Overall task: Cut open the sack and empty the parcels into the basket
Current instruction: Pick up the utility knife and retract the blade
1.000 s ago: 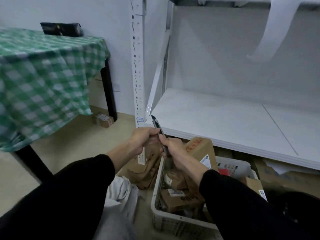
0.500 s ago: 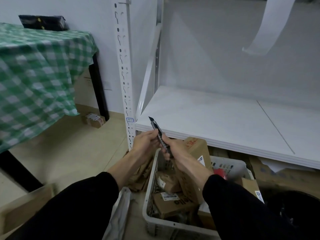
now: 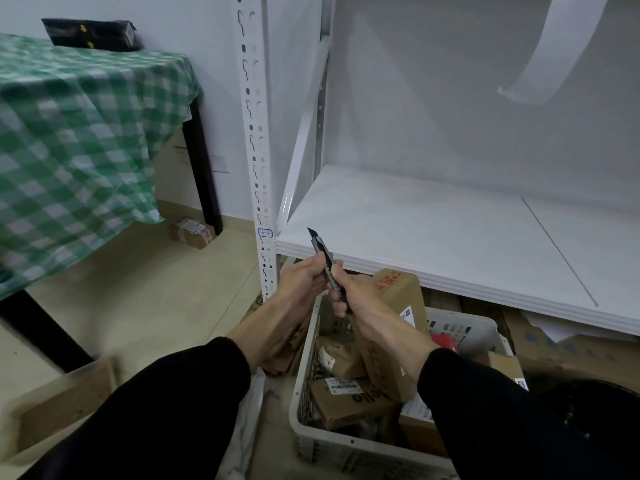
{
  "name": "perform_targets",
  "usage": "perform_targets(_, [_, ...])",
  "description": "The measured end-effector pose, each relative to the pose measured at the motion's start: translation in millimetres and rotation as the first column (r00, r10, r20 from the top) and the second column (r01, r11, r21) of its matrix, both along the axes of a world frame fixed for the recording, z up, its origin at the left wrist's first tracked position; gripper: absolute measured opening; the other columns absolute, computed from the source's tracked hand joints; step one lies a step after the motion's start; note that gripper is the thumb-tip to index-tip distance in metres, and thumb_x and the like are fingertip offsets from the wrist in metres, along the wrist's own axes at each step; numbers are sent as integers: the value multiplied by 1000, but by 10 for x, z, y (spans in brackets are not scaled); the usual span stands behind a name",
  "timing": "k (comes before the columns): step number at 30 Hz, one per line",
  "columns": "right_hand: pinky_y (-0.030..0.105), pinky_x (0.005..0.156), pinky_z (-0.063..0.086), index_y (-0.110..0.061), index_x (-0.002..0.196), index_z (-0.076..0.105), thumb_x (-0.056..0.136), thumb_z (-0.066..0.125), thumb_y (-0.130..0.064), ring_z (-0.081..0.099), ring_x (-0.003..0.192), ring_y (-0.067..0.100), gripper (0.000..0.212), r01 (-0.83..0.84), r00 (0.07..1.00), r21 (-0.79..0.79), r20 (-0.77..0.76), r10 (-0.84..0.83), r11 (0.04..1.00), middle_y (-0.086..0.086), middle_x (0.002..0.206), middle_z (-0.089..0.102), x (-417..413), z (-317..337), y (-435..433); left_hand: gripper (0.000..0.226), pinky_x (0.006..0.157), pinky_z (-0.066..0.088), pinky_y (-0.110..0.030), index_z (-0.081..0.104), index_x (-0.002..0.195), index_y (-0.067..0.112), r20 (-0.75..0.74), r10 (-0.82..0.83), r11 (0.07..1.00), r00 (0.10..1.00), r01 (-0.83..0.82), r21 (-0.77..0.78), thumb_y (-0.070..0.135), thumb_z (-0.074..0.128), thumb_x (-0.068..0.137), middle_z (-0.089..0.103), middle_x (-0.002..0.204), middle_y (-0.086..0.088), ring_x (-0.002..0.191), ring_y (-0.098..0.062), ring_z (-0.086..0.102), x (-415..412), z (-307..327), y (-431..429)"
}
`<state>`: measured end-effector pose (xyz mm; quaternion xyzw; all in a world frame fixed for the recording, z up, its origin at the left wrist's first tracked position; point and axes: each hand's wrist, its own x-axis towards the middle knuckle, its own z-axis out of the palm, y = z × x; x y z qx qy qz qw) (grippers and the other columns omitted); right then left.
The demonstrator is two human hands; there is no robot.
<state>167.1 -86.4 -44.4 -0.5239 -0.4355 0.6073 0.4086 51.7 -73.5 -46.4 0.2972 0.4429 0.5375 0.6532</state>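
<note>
Gripping utility knife [image 3: 322,252]: right hand [image 3: 353,296] curled round handle, left hand [image 3: 301,282] pinching its middle. Long axis near upright, blade tip pointing up-left past the fingertips, above basket [image 3: 346,441] of parcels [image 3: 398,292].

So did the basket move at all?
No. The basket sits on the floor in the same spot as before, just right of the foot of the white shelf post and under the shelf. Only the view shifted.

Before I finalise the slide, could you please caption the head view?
Left hand and right hand grip a utility knife, blade up, over a basket of cardboard parcels by a shelf.
</note>
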Motion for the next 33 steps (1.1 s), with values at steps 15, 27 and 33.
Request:
perform_targets(15, [25, 44, 32, -7, 71, 54, 103, 45, -18, 38, 41, 13, 34, -22, 996, -22, -88, 20, 1000, 5, 56, 49, -148, 26, -75, 28, 51, 55, -24, 60, 117, -11, 35, 73, 997, 997, -72, -36, 9, 48, 102, 70, 96, -20, 68, -17, 73, -75, 82, -62])
perform_targets(27, [27, 51, 39, -3, 80, 56, 101, 38, -1, 45, 48, 14, 27, -85, 987, -11, -137, 83, 996, 8, 64, 52, -184, 21, -61, 26, 49, 55, -24, 61, 109, -8, 95, 82, 994, 992, -74, -85, 14, 49, 103, 70, 91, -18, 66, -18, 72, -141, 93, -29])
perform_targets(33, [27, 54, 40, -1, 88, 53, 100, 35, 3, 44, 53, 16, 22, -121, 977, -20, -179, 116, 992, 10, 68, 51, -166, 39, -59, 25, 49, 55, -25, 62, 103, -6, 113, 84, 992, 990, -72, -108, 15, 50, 102, 72, 85, -15, 63, -20, 72, -146, 93, -18])
